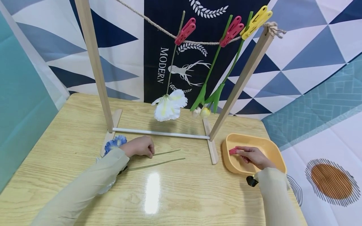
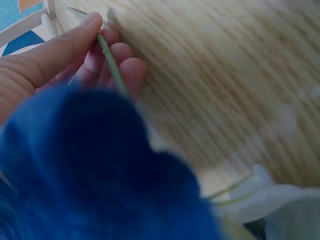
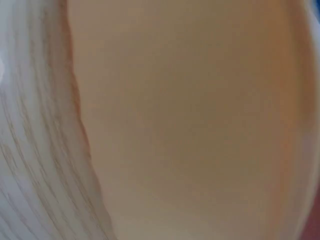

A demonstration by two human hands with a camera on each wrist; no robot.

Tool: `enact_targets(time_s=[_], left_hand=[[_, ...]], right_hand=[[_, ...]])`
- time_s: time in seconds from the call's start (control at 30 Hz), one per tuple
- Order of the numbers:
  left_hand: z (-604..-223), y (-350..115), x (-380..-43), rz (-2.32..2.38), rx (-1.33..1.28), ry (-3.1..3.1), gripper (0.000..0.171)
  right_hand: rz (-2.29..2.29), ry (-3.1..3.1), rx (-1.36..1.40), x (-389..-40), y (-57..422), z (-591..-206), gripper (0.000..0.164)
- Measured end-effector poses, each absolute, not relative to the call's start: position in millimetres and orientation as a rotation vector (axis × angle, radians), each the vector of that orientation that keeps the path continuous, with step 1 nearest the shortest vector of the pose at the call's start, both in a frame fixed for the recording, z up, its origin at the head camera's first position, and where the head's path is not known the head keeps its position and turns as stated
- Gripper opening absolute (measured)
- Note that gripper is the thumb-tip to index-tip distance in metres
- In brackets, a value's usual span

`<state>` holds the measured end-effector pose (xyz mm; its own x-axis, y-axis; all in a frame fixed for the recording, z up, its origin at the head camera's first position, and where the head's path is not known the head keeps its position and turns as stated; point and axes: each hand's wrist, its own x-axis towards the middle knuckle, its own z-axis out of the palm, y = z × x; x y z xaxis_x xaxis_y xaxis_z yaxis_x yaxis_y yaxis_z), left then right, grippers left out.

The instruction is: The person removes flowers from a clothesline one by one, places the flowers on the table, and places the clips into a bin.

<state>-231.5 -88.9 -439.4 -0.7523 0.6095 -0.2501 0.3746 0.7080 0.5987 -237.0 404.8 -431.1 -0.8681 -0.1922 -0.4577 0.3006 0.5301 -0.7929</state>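
Note:
My left hand (image 1: 141, 146) pinches the green stem (image 2: 113, 67) of a blue artificial flower (image 1: 114, 143) between thumb and fingers, low over the table. The blurred blue petals fill much of the left wrist view. A white flower (image 2: 265, 200) lies beside it, its bloom mostly hidden by my sleeve in the head view; a second bare stem (image 1: 158, 164) reaches out from there. Over the orange basin (image 1: 255, 138), my right hand (image 1: 254, 156) pinches a red clothespin (image 1: 233, 151). The right wrist view shows only basin and table, with no hand.
A wooden frame with two posts (image 1: 246, 81) and a white crossbar (image 1: 161, 133) stands behind my hands. From its rope (image 1: 158, 27) hang a white flower (image 1: 168, 106) and two tulips (image 1: 205, 112), held by red clothespins (image 1: 185, 31) and a yellow clothespin (image 1: 255, 22).

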Motion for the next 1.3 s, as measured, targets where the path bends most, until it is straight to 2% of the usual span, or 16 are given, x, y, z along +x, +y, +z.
enact_targets(time_s=[0.5,0.77,1.0,1.3], left_hand=[[-448,-100,-228,1.012,0.721,2.405,0.005],[-459,-101,-218,1.169,0.615,2.391,0.010],[-469,-98,-212,1.255,0.556,2.410,0.012],[-469,-100,-212,1.214,0.596,2.416,0.011]], right_hand=[[-1.252,2.284,0.056,-238,392,-436,0.050],[-1.222,2.343,0.070,-235,390,-429,0.060],[-1.170,2.497,0.149,-229,390,-410,0.060],[-1.136,2.624,0.022,-222,375,-370,0.059]])
